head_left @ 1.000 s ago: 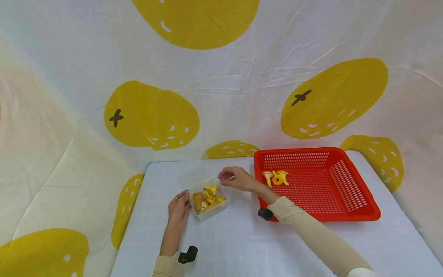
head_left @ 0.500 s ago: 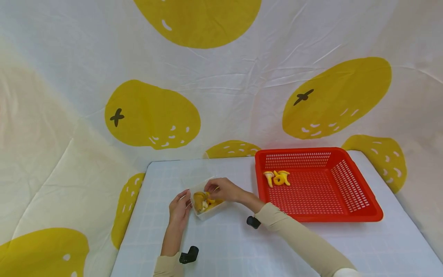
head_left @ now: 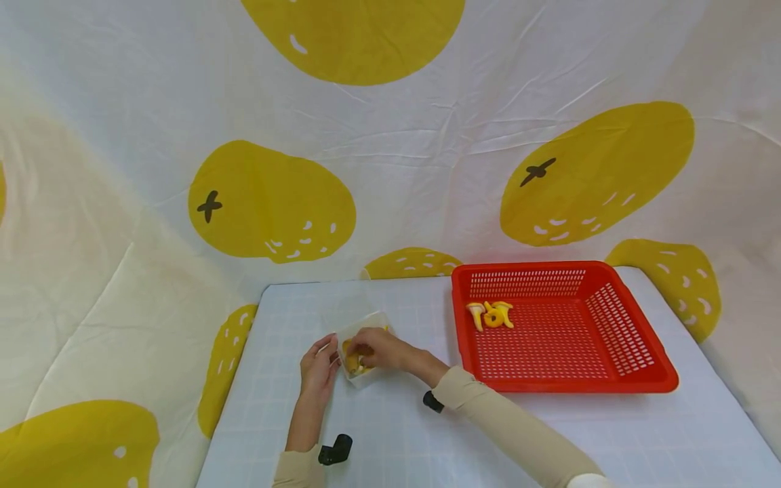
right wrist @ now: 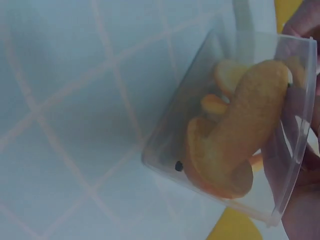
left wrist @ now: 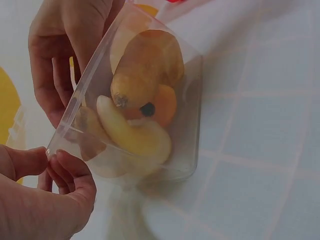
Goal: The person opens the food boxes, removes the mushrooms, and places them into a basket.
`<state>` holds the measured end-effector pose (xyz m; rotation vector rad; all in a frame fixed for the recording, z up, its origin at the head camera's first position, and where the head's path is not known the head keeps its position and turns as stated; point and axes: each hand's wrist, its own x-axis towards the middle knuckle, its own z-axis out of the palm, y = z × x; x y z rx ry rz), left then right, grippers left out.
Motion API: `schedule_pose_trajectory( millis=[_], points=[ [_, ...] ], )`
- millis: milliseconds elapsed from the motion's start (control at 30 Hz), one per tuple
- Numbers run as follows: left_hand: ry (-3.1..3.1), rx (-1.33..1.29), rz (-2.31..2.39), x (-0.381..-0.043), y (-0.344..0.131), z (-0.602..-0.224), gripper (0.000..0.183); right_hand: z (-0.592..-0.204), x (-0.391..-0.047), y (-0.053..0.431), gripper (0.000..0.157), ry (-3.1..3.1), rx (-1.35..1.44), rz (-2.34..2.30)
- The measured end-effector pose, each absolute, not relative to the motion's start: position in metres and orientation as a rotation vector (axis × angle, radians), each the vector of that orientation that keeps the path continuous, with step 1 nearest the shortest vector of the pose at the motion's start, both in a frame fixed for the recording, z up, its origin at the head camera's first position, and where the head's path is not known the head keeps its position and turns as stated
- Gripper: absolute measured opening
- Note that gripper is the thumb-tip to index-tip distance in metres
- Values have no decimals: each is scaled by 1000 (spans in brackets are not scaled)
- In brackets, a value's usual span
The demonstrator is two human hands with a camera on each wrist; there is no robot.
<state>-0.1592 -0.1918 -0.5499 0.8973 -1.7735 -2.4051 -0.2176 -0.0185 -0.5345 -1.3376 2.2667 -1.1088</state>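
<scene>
A clear plastic box [head_left: 364, 381] stands on the left part of the table with several yellow and brown mushrooms [left wrist: 150, 62] inside. My left hand [head_left: 319, 366] holds its near-left side; thumb and fingers pinch the rim in the left wrist view. From the right, my right hand [head_left: 387, 349] reaches over the rim, fingers bent down among the mushrooms, covering part of the box. Whether its fingertips grip one I cannot tell. Through the box wall, the right wrist view shows a thick orange-brown mushroom [right wrist: 255, 110] with smaller pieces behind it.
A red perforated basket [head_left: 561, 388] sits at the right, with several yellow mushrooms [head_left: 493, 316] near its left wall. The box's clear lid [head_left: 348, 308] lies open behind it. A white cloth wall with yellow fruit prints [head_left: 274, 203] rises behind the table.
My right hand has moved left and down from beside the box into it, going farther left across the mushrooms. The left hand has kept its place on the box.
</scene>
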Motion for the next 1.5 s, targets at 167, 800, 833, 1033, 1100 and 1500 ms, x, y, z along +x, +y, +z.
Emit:
schedule_pose_trajectory(
  millis=[167, 800, 833, 1033, 1100, 1500],
  points=[
    [-1786, 881, -2398, -158, -191, -549, 41, -536, -217, -22, 21, 2308, -1360, -1019],
    [-1805, 897, -2356, -157, -192, -549, 41, -509, -221, 12, 28, 2263, -1146, -1339],
    [-1807, 900, -2354, -157, -192, -548, 41, -507, -222, 15, 29, 2259, -1146, -1362],
    [-1819, 916, -2344, -157, -191, -549, 42, -502, -226, 30, 33, 2275, -1106, -1452],
    [-1823, 918, -2337, -157, -190, -550, 42, -499, -227, 36, 34, 2276, -1078, -1483],
    [-1824, 925, -2340, -157, -190, -550, 42, -484, -231, 82, 36, 2377, -888, -1549]
  ],
)
